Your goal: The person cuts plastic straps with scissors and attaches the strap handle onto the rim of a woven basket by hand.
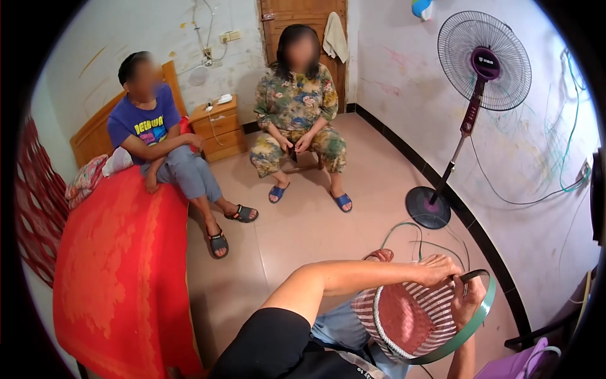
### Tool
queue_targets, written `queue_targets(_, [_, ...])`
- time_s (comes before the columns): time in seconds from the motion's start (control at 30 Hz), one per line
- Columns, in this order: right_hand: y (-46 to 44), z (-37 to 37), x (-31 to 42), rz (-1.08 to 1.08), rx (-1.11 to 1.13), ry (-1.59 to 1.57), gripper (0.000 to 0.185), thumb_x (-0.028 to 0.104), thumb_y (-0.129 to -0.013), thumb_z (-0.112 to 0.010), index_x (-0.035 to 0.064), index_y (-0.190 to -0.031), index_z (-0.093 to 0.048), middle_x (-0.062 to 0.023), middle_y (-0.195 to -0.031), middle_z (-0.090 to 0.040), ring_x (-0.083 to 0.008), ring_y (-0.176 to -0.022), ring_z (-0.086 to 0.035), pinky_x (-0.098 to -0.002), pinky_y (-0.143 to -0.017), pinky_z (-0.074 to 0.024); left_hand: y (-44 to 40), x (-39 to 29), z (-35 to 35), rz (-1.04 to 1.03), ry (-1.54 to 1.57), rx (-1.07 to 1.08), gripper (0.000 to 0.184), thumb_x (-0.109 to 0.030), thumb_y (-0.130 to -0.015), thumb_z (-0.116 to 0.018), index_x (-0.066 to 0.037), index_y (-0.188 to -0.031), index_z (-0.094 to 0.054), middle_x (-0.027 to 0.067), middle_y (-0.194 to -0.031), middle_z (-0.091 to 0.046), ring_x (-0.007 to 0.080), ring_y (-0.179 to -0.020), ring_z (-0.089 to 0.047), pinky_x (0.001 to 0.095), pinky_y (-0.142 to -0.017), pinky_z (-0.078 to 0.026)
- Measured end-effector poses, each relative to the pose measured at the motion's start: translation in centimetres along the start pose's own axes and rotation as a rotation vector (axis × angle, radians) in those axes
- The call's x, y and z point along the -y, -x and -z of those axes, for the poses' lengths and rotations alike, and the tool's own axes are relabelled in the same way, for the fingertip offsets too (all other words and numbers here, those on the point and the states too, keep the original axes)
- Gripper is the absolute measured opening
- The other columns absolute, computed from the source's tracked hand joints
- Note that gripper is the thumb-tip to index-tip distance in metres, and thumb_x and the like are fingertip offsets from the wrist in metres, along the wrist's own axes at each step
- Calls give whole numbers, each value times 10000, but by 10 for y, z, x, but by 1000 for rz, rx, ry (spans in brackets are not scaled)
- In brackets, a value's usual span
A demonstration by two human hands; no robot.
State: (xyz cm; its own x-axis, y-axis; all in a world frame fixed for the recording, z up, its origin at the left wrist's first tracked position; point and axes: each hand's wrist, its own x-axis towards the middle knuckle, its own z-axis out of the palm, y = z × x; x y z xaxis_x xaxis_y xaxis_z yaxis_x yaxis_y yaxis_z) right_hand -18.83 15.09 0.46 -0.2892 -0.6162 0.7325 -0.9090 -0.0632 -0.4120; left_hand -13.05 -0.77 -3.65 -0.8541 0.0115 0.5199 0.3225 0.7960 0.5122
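A woven basket (404,316) with red and white stripes and a pale rim lies tilted across my lap, its mouth facing me. A green strap (464,331) arches from the rim up to both hands. My left hand (437,270) reaches across the top of the basket, fingers bent at the dark upper end of the strap. Just right of it, my right hand (468,298) is closed round the strap at the basket's far side. The two hands nearly touch. Thin green strips (404,228) trail on the floor beyond the basket.
One person (148,120) sits on a red-covered bed (120,271), another (297,101) on a low stool. A standing fan (429,207) is by the right wall, with its cable along it. A purple object (514,363) is at the lower right, a wooden nightstand (218,129) at the back.
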Motion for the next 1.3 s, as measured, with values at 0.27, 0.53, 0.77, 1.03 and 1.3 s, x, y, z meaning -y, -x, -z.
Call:
queue_targets(0.27, [-20,2,-30,-263,-77,-302,97,44,-912,-634,-23,-852,-601,-40,-738,-556,-120,-687,-519,-277,-625,-432,5,-1,5,16,-10,11,194,-48,-692,-630,-23,-882,-595,217,-671,-605,446,-668,-596,504,-545,-457])
queue_targets(0.53, [2,1,-2,88,-76,-179,96,-86,-728,-666,-23,-752,-596,-111,-682,-574,-208,-580,-577,-314,-535,-438,1,6,-5,6,-54,39,287,-124,-738,-653,-67,-1010,-582,206,-722,-632,442,-681,-602,514,-565,-472])
queue_targets(0.77, [-35,21,-3,-37,-80,-227,86,-57,-739,-703,-31,-806,-656,-104,-741,-625,-213,-641,-612,-307,-572,-465,3,-1,-1,51,-4,20,170,-96,-732,-673,-38,-877,-606,219,-767,-628,433,-769,-613,509,-631,-462])
queue_targets(1.03, [-76,55,11,307,-123,-139,208,-49,-679,-791,-6,-840,-667,-102,-739,-658,-209,-640,-628,-293,-564,-500,-5,-19,17,162,-74,188,180,-211,-829,-685,-64,-914,-628,199,-790,-653,415,-778,-626,485,-655,-483])
queue_targets(1.3, [-85,75,38,643,-192,99,242,50,-672,-777,-7,-879,-663,-91,-752,-654,-231,-665,-633,-327,-572,-488,-5,3,1,78,-2,125,162,-174,-823,-664,-73,-942,-620,190,-822,-663,409,-795,-632,486,-670,-493])
